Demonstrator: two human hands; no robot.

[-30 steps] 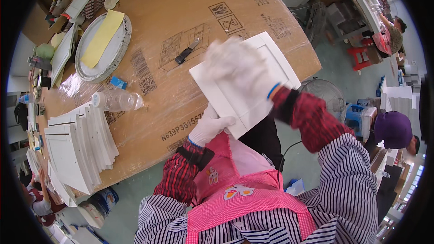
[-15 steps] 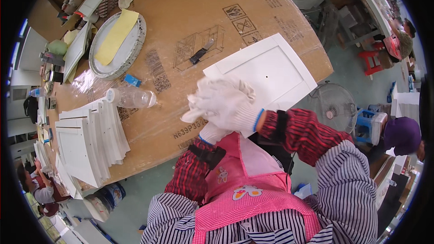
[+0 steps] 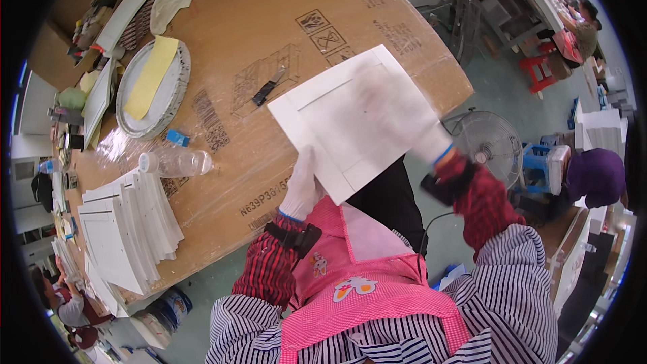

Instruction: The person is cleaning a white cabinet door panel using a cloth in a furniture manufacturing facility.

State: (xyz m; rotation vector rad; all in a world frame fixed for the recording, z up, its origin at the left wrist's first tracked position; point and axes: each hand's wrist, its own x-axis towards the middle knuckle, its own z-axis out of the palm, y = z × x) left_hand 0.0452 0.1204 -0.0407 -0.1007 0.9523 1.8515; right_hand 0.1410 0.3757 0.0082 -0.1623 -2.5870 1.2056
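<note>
A white frame-edged panel (image 3: 331, 136) lies at a slant near the front edge of the cardboard-covered table (image 3: 246, 145), its near corner reaching past the edge. My left hand (image 3: 302, 187), in a white glove, is closed at the panel's left edge, with some fingers hidden. Over the panel's right half, my gloved right hand (image 3: 397, 108) is smeared by motion. Its fingers do not show clearly, and I cannot tell whether it holds a cloth. Left of the panel's far corner rests a knife (image 3: 267, 89) with a black handle.
A clear bottle (image 3: 176, 163) lies beside a stack of white panels (image 3: 128, 229) on the left. Behind it are a blue block (image 3: 177, 138) and a round lid (image 3: 178, 98) bearing a yellow sheet (image 3: 151, 77). A fan (image 3: 485, 148) stands right of the table.
My hands were together over the panel's left side and are now apart. The right one has swept right across the panel; the left has settled at its left edge. The view has shifted slightly.
</note>
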